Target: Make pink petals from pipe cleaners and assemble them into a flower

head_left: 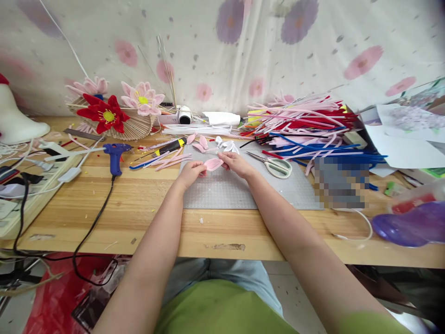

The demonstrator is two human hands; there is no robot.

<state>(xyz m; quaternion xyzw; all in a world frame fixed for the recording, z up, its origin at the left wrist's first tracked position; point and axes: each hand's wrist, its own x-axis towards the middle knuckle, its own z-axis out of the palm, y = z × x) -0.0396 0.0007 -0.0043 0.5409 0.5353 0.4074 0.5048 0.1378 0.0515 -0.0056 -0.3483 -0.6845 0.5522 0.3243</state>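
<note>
Your left hand point(193, 173) and right hand point(236, 164) pinch pink petal point(213, 164) at opposite ends, above mat point(222, 195). Use light pressure; plush could flatten. Support both ends evenly, lest outline twist. Mind scissors point(267, 161) near right hand.

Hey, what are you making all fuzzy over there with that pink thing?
A person is holding a pink petal-shaped piece by its two ends, with the left hand and right hand, over a gray mat. More pink pieces and white pieces lie just beyond. Scissors rest on the right, and a blue glue gun is off to the left.
</note>
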